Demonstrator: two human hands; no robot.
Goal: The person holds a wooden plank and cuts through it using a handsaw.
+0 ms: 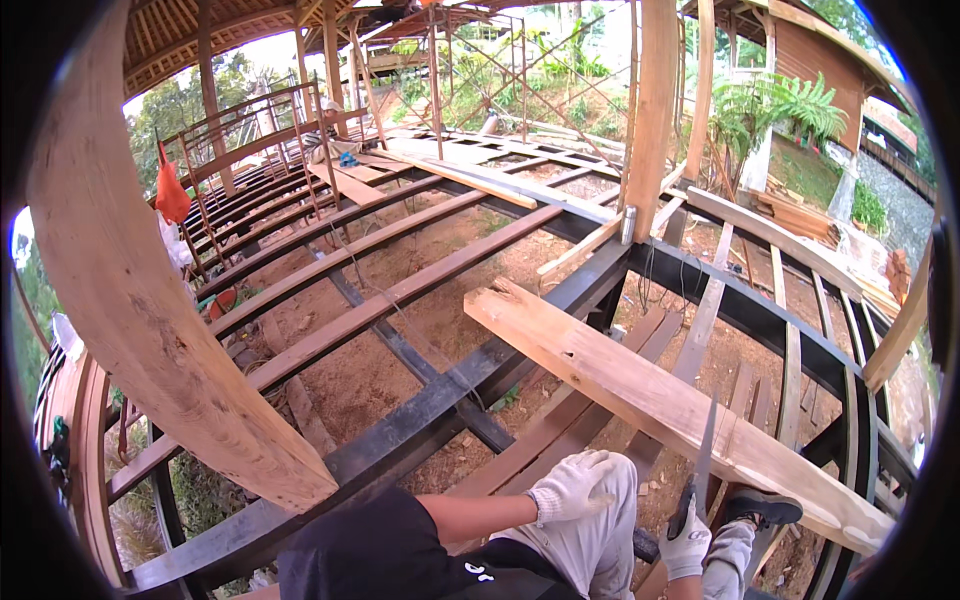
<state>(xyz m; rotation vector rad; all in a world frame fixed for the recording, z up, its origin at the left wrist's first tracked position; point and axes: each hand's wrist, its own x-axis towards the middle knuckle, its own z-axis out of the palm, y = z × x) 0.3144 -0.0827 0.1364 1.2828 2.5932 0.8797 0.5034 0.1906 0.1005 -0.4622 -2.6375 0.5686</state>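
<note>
Dark shirt (370,545) and pale trousers (600,540) closest, seated; white-gloved left hand (570,488) laid on the knee (623,482), fingers loosely curved; white-gloved right hand (687,550) closed around the black handle (683,507) of a saw (703,462), blade (709,435) upward before a thick pale plank (645,383), contact unclear. Beyond, black beams (420,412) and brown joists (420,287) above reddish soil (448,318); farther, an upright wooden post (655,100), then a green fern (805,105).

Saw handle (682,508) partly hidden by right grip (687,550); distant person (322,150) too small for detail.
</note>
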